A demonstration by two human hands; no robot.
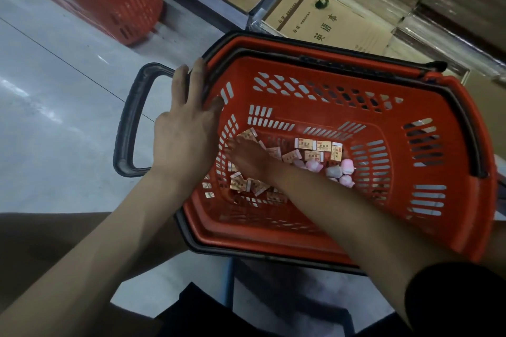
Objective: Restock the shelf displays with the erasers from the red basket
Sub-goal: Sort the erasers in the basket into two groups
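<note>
A red basket with black rim and handles stands on the floor in front of me. On its bottom lie several small orange-and-white boxed erasers and a few pink and grey shaped erasers. My left hand rests with straight fingers on the basket's left rim, next to the black pull handle. My right hand reaches down into the basket and lies over the boxed erasers at the left end; its fingers point away, and whether they hold one is hidden.
A second red basket stands on the grey floor at the upper left. Cardboard boxes with printed characters are stacked behind the basket along the top and right. My dark-clothed knees fill the bottom edge.
</note>
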